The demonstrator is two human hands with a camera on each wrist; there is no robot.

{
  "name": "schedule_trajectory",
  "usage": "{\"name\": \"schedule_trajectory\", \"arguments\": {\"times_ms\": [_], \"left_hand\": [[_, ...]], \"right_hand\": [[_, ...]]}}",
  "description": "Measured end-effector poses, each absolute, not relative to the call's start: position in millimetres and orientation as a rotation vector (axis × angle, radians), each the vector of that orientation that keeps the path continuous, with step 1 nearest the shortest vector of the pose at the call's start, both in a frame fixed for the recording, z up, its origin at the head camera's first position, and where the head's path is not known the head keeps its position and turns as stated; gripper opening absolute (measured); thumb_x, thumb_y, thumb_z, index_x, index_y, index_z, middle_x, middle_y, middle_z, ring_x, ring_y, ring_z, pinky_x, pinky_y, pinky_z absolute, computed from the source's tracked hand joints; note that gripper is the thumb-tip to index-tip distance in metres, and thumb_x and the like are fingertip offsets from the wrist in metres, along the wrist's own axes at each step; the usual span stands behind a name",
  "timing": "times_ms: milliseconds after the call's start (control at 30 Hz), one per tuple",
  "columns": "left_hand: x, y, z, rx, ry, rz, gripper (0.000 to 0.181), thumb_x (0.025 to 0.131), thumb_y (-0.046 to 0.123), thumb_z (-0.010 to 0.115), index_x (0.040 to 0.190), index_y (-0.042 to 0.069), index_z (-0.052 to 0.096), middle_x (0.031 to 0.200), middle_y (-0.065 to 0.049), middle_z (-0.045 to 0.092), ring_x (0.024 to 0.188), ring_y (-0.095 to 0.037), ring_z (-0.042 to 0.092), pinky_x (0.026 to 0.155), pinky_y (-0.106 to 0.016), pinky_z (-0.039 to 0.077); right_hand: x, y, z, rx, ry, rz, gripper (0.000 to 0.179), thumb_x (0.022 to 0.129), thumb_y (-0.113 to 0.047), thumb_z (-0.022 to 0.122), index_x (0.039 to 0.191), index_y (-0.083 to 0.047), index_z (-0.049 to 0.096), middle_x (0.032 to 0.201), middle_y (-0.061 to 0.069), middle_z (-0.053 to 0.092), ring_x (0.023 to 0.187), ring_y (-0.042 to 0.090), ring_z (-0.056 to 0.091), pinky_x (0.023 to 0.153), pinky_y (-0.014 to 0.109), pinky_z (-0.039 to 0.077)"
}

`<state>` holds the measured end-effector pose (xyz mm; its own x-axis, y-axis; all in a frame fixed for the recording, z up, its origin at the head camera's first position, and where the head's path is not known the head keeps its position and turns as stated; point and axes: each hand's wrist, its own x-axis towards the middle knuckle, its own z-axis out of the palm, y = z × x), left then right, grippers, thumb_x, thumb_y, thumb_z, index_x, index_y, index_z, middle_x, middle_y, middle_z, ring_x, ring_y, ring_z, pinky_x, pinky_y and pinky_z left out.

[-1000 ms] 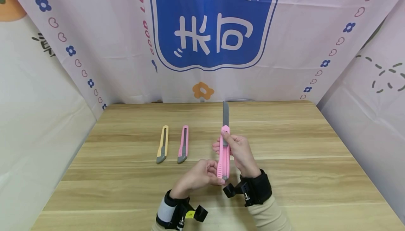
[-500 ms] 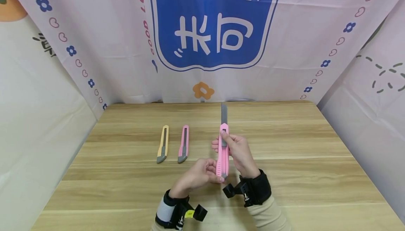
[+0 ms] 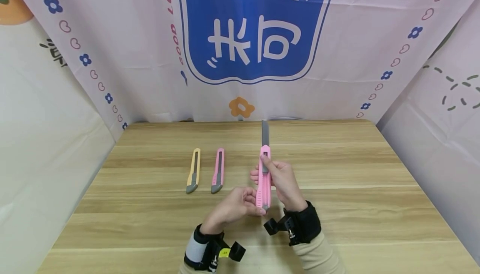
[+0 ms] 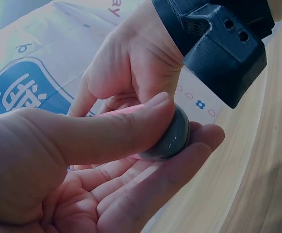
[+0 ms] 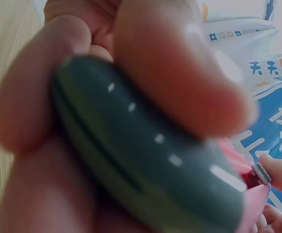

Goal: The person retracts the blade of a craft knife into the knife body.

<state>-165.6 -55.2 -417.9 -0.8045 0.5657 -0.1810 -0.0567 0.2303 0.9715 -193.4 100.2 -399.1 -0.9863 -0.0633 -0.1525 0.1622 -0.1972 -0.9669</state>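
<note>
A pink utility knife (image 3: 267,186) is held between both hands over the table, its grey blade (image 3: 265,134) extended toward the back edge. My left hand (image 3: 238,204) pinches the knife's lower end. In the left wrist view, its thumb lies beside the grey end cap (image 4: 174,138), with fingers underneath. My right hand (image 3: 286,182) grips the upper part of the handle, thumb near the grey slider and fingers behind. The right wrist view shows the end cap (image 5: 145,141) large and blurred, with the right hand (image 5: 281,177) partly visible at the edge.
To the left, a yellow utility knife (image 3: 193,172) and a second pink utility knife (image 3: 218,172) lie side by side on the wooden table (image 3: 337,224). Their blades look retracted. A printed cloth (image 3: 150,78) hangs behind the table.
The held utility knife has shifted slightly left and away from me with both hands. The grips look the same, and the blade stays extended.
</note>
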Motion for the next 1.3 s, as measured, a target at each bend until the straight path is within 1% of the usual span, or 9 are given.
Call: {"name": "schedule_trajectory", "arguments": {"times_ms": [267,433,600,667,733,933,1133,1300], "left_hand": [[-164.1,-55.1,-416.1,0.489,1.989,1.607,0.027,0.076,-0.001,0.071,0.100,-0.010,0.060,0.092,-0.027,0.069,0.072,-0.013,0.066,0.069,-0.022,0.056],[-164.0,-55.4,-416.3,0.492,1.984,1.606,0.027,0.076,-0.001,0.071,0.099,-0.010,0.060,0.092,-0.028,0.069,0.072,-0.013,0.066,0.069,-0.021,0.056],[-164.5,-55.9,-416.5,0.481,1.988,1.622,0.026,0.076,-0.002,0.071,0.098,-0.011,0.061,0.090,-0.029,0.069,0.070,-0.010,0.064,0.065,-0.017,0.053],[-164.6,-56.3,-416.4,0.475,1.993,1.626,0.026,0.076,-0.002,0.071,0.098,-0.011,0.061,0.090,-0.028,0.069,0.069,-0.009,0.064,0.064,-0.016,0.052],[-164.8,-56.6,-416.4,0.475,1.994,1.629,0.027,0.076,-0.001,0.071,0.098,-0.011,0.061,0.090,-0.028,0.069,0.070,-0.010,0.065,0.065,-0.017,0.053],[-165.0,-57.2,-416.7,0.476,1.987,1.646,0.027,0.076,-0.002,0.070,0.100,-0.011,0.060,0.093,-0.030,0.069,0.076,-0.019,0.068,0.070,-0.023,0.057],[-164.7,-57.4,-416.8,0.456,1.995,1.669,0.029,0.076,-0.003,0.070,0.101,-0.012,0.058,0.094,-0.030,0.069,0.077,-0.020,0.068,0.073,-0.026,0.058],[-164.3,-57.1,-416.7,0.448,2.000,1.675,0.028,0.076,-0.004,0.070,0.100,-0.011,0.058,0.093,-0.030,0.069,0.076,-0.020,0.068,0.072,-0.026,0.058]], "right_hand": [[-193.9,101.9,-399.4,0.080,1.894,-2.334,0.055,0.090,-0.035,0.059,0.097,0.020,0.059,0.065,-0.002,0.074,0.069,0.018,0.071,0.062,0.030,0.062],[-193.6,101.7,-398.6,0.050,1.879,-2.351,0.048,0.092,-0.030,0.059,0.093,0.018,0.059,0.064,-0.003,0.074,0.067,0.016,0.071,0.062,0.029,0.061],[-193.0,100.9,-396.9,0.030,1.851,-2.360,0.043,0.093,-0.020,0.058,0.099,0.022,0.057,0.067,-0.002,0.074,0.068,0.014,0.070,0.065,0.026,0.061],[-192.9,100.8,-396.4,0.029,1.851,-2.351,0.043,0.093,-0.020,0.057,0.101,0.022,0.056,0.068,-0.002,0.074,0.069,0.014,0.071,0.066,0.026,0.061],[-192.9,101.1,-396.4,0.034,1.856,-2.339,0.045,0.093,-0.022,0.057,0.104,0.022,0.056,0.070,-0.001,0.074,0.070,0.015,0.071,0.066,0.025,0.061],[-193.9,101.5,-398.1,0.065,1.851,-2.312,0.051,0.092,-0.032,0.058,0.108,0.017,0.059,0.073,0.000,0.075,0.075,0.017,0.071,0.067,0.026,0.061],[-194.8,100.2,-399.2,0.100,1.846,-2.307,0.055,0.089,-0.039,0.060,0.101,0.014,0.061,0.071,0.000,0.075,0.073,0.017,0.071,0.065,0.026,0.061],[-193.6,99.0,-398.1,0.110,1.865,-2.297,0.055,0.090,-0.038,0.059,0.099,0.016,0.061,0.067,-0.002,0.074,0.070,0.016,0.071,0.063,0.025,0.061]]}}
